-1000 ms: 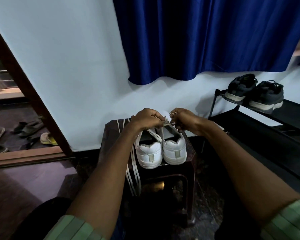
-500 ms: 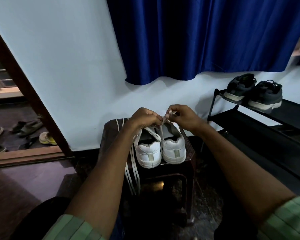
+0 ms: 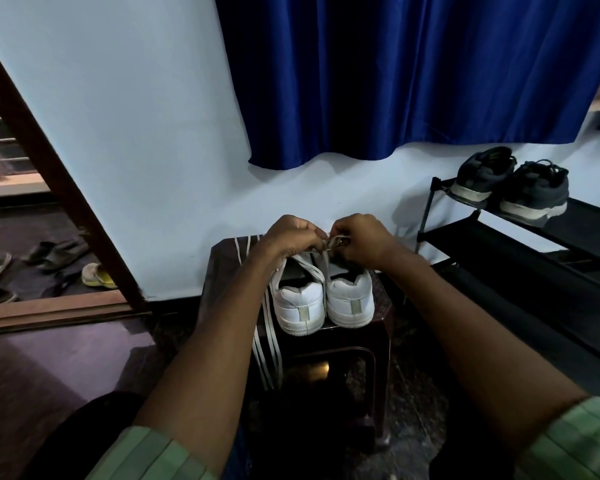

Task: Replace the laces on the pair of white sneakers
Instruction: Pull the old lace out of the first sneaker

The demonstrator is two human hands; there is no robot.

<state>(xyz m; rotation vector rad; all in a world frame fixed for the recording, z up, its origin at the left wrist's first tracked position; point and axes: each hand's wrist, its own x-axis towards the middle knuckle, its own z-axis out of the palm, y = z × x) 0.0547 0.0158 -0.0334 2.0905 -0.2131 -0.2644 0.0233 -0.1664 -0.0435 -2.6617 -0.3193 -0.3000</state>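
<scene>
White leather sneakers (image 3: 321, 299) side by side, heels toward viewer, on dark brown plastic stool (image 3: 378, 344), left hand (image 3: 291, 235) and right hand (image 3: 362, 239) above right sneaker, fingers curled pinching pale flat lace (image 3: 335, 241), spare white laces (image 3: 265, 355) draped over stool's left edge.

A blue curtain (image 3: 395, 74) hangs on the pale wall (image 3: 136, 116), with a black shoe rack (image 3: 534, 251) below its right end carrying dark grey sneakers (image 3: 513, 185), and far to its lower left sandals (image 3: 59, 252) lie beyond the wooden doorframe (image 3: 56, 174).
</scene>
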